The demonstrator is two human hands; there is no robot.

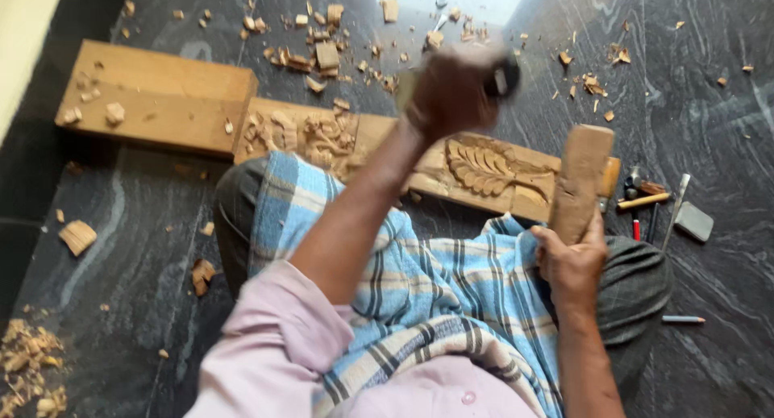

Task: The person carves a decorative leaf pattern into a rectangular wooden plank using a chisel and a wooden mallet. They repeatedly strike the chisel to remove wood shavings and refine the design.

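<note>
Left hand: left hand raised above the work, fist wrapped round a dark-handled tool; blurred, so tool kind unclear, looks like a chisel handle.
Right hand: right hand low by the lap, fingers clamped on the lower end of a long pale wooden mallet block, which stands nearly upright.
Hands relation: well apart, left high over the panel, right nearer the body.
Workpiece: long flat light-brown wooden panel with carved leaf and scroll relief lying flat on the floor just in front of the person's knees; leaf carving visible between the two hands, scroll carving at its left end.
Mallet vs panel: mallet's upper end overlaps the panel's right end in view; touching or not, cannot tell.
Beside panel: plain rectangular light wooden block butted against the panel's left end.
Floor: dark grey veined stone floor, wood chips scattered beyond the panel and a heap at lower left.
Right of panel: small tools with wooden handles, thin metal rod, grey flat rectangular stone, near each other; grey pencil lying apart, nearer the person.
Clothing: blue and white checked cloth over the lap, pale pink sleeve on the left arm.
</note>
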